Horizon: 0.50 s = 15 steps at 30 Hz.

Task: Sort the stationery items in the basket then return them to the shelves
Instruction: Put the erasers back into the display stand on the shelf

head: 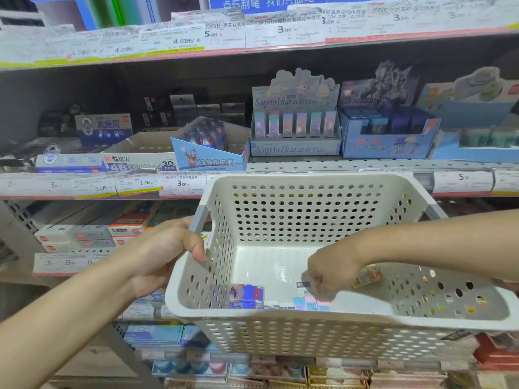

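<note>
A white perforated basket (280, 329) is held up in front of the shelves. My left hand (165, 254) grips its left rim, thumb hooked inside the wall. My right hand (331, 273) reaches down into the basket, fingers curled around a small dark-labelled item (304, 284) on the floor. On the basket floor lie a blue-purple character eraser pack (246, 296), pastel pink and blue erasers (311, 303) and a yellowish item (368, 276) behind my right wrist.
The middle shelf (337, 165) carries display boxes: a Sanrio characters box (295, 127), a blue robot-themed box (389, 130), a tilted hero eraser box (209, 147) and a 4B eraser box (132, 161). Price labels line the shelf edges. Lower shelves hold more boxed stationery.
</note>
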Each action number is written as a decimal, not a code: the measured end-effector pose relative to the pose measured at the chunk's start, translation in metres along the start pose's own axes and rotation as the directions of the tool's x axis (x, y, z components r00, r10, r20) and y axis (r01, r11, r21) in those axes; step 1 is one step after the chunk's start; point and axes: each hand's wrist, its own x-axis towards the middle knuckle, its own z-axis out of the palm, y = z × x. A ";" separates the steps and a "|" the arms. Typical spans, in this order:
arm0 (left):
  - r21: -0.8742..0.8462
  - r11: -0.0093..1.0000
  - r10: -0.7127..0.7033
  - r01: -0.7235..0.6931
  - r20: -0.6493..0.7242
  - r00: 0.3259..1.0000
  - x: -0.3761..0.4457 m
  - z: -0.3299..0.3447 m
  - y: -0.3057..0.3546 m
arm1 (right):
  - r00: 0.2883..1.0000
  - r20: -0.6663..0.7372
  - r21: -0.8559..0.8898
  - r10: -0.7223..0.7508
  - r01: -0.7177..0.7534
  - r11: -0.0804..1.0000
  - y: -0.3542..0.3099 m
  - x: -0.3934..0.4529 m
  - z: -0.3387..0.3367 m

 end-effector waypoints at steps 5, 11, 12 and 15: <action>-0.010 1.000 -0.002 0.002 -0.017 1.000 0.001 -0.001 -0.003 | 0.995 0.082 -0.022 -0.058 0.060 0.998 0.001 0.001 0.003; -0.022 1.000 -0.006 0.006 -0.014 1.000 0.000 0.000 -0.003 | 0.996 0.083 0.011 -0.031 0.030 0.999 0.000 0.007 0.005; -0.024 1.000 -0.009 0.008 -0.015 1.000 0.000 0.000 -0.003 | 0.997 0.072 0.027 -0.023 0.021 0.999 0.000 0.008 0.005; -0.031 0.999 -0.014 0.013 -0.022 1.000 0.000 0.000 -0.002 | 1.000 0.000 0.112 -0.019 0.019 0.994 0.000 0.006 0.002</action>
